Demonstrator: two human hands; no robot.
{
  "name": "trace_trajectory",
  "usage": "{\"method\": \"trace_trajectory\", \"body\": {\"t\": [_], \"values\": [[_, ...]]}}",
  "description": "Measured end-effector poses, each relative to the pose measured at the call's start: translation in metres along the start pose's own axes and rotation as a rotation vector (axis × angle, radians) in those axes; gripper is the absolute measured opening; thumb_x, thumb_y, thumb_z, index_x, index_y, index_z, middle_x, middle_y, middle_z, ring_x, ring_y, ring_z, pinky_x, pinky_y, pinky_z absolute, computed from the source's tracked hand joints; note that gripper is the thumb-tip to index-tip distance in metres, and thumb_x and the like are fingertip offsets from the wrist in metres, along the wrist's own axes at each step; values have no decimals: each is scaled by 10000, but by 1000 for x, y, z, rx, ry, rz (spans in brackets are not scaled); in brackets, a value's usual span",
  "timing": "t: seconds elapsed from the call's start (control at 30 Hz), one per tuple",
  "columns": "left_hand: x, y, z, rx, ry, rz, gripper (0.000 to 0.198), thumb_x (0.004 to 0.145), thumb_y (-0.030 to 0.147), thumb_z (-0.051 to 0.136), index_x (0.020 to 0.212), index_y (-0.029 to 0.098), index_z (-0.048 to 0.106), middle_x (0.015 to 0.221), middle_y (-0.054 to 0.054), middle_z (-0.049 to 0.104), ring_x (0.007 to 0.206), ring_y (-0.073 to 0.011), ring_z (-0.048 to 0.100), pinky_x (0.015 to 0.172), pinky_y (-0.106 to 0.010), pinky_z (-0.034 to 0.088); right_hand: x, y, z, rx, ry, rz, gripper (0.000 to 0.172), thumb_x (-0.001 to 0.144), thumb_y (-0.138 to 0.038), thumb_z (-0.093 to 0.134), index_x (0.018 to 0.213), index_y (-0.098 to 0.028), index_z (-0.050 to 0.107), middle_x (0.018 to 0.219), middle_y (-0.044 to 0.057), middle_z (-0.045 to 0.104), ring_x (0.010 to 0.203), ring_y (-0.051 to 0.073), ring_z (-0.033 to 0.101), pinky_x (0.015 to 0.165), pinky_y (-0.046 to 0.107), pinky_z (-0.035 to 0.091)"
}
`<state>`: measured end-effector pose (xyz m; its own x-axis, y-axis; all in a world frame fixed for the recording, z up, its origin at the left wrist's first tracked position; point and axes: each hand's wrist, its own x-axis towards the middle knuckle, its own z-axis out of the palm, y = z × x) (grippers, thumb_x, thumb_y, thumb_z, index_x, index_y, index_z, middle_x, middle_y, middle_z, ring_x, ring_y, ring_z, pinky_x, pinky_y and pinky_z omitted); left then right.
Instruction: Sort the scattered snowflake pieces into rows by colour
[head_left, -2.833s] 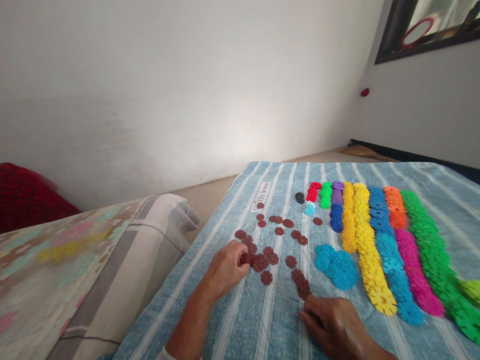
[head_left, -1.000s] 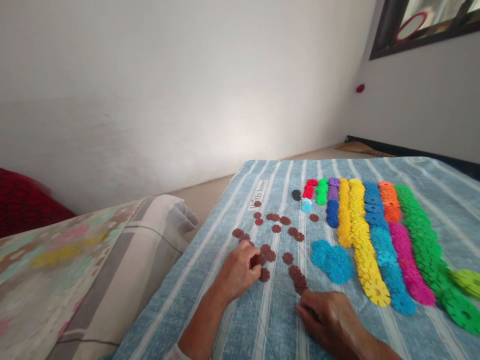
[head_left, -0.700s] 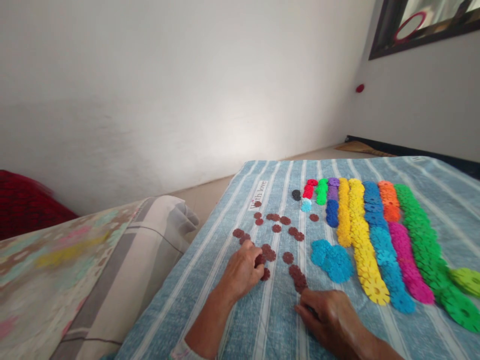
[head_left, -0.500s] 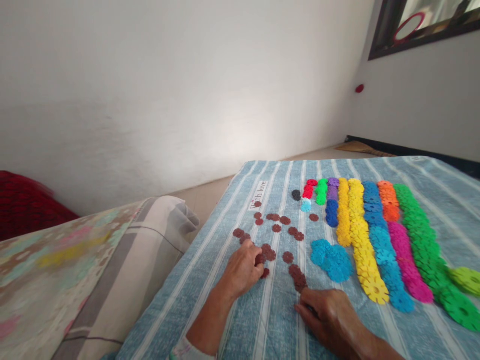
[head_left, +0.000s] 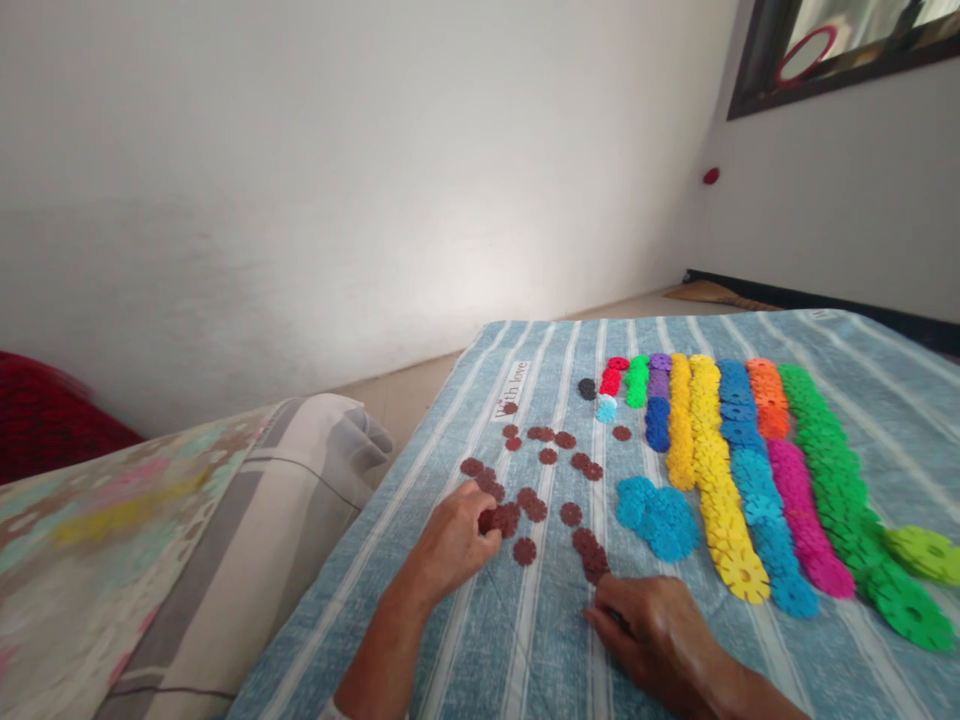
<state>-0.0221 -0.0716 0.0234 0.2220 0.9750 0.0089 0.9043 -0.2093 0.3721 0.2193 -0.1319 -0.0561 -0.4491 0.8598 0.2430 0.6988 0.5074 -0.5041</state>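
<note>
Brown notched plastic discs (head_left: pixel 571 514) lie scattered over the striped blue cloth. My left hand (head_left: pixel 452 540) is among them with its fingers curled in, gripping brown discs (head_left: pixel 505 519) at the fingertips; how many is hidden. A short overlapping row of brown discs (head_left: pixel 589 552) runs toward my right hand (head_left: pixel 652 622). That hand rests closed on the cloth, its fingertips at the row's near end, and whatever is between them is hidden. Right of the row, bigger light-blue discs (head_left: pixel 666 522) lie in a loose cluster.
Overlapping rows of discs stretch across the right side: yellow (head_left: pixel 721 490), blue (head_left: pixel 765 510), pink (head_left: pixel 806 530) and green (head_left: pixel 844 480). Lime discs (head_left: pixel 926 553) lie at the far right. A black disc (head_left: pixel 586 388) sits farther back. Left of the cloth-covered surface is patterned bedding (head_left: pixel 300 500).
My left hand has shifted left and slightly nearer, uncovering a brown disc beside it. My right hand stays nearly in place. The view has turned a little.
</note>
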Motion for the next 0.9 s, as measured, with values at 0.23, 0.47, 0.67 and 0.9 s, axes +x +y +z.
{"method": "trace_trajectory", "body": {"t": [0.23,0.47,0.67,0.9], "values": [[0,-1,10,-5,-45,45,103,699,96,497,636,163,544,774,-12,525,702,-126,513,649,-247,371,0,3,0,8,-32,-16,239,893,-264,459,678,-211,548,613,-14,642,548,143,630,524,263,273],[-2,4,8,13,-50,67,91,718,100,491,674,162,541,799,-17,511,691,-120,503,643,-239,369,1,1,-3,-3,-42,-8,232,886,-262,461,681,-209,558,619,-9,648,549,149,636,518,264,266],[2,1,13,23,-103,63,57,716,128,516,695,166,553,811,-12,495,680,-117,490,623,-233,359,0,1,-3,-5,-47,-7,237,896,-270,460,690,-207,560,629,-7,654,554,150,635,523,267,269],[2,0,16,34,-85,51,70,695,108,511,681,159,557,788,-11,493,663,-114,485,617,-237,359,2,2,-2,-15,-31,-10,237,892,-268,468,683,-209,562,623,-4,652,560,158,640,520,273,261]]}}
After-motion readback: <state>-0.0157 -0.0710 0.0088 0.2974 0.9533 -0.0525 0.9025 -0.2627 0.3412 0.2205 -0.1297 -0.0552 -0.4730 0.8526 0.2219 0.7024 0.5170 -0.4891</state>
